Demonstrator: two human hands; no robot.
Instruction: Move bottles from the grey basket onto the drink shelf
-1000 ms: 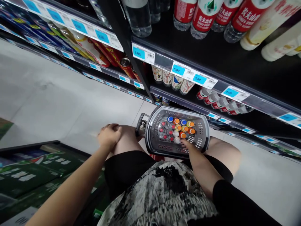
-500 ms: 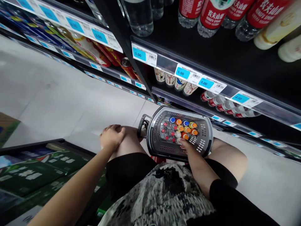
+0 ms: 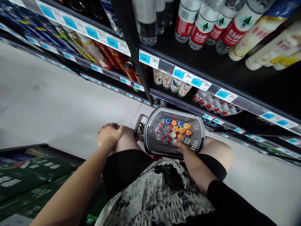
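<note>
A grey shopping basket [image 3: 154,147] stands between my knees, its handle folded out to the left. Inside are several bottles, upright, with orange, blue, red and white caps; one orange-capped bottle [image 3: 180,137] is at the near side. My right hand [image 3: 180,144] reaches into the basket at its near side, fingers closed round a white-capped bottle [image 3: 174,142]. The lower part of that bottle is hidden. On my left knee rests my left hand [image 3: 110,134], palm down with its fingers laid over the knee, holding nothing.
Ahead is a black drinks shelf [image 3: 218,67] with water bottles [image 3: 199,31], milky drink bottles [image 3: 246,40] and price tags along its edges. Red cans [image 3: 129,70] stand on the shelf section to the left. Green cartons [image 3: 35,175] are stacked close behind my left arm.
The view has shifted slightly, so the basket sits a little further left in the picture. Both hands keep nearly the same places.
</note>
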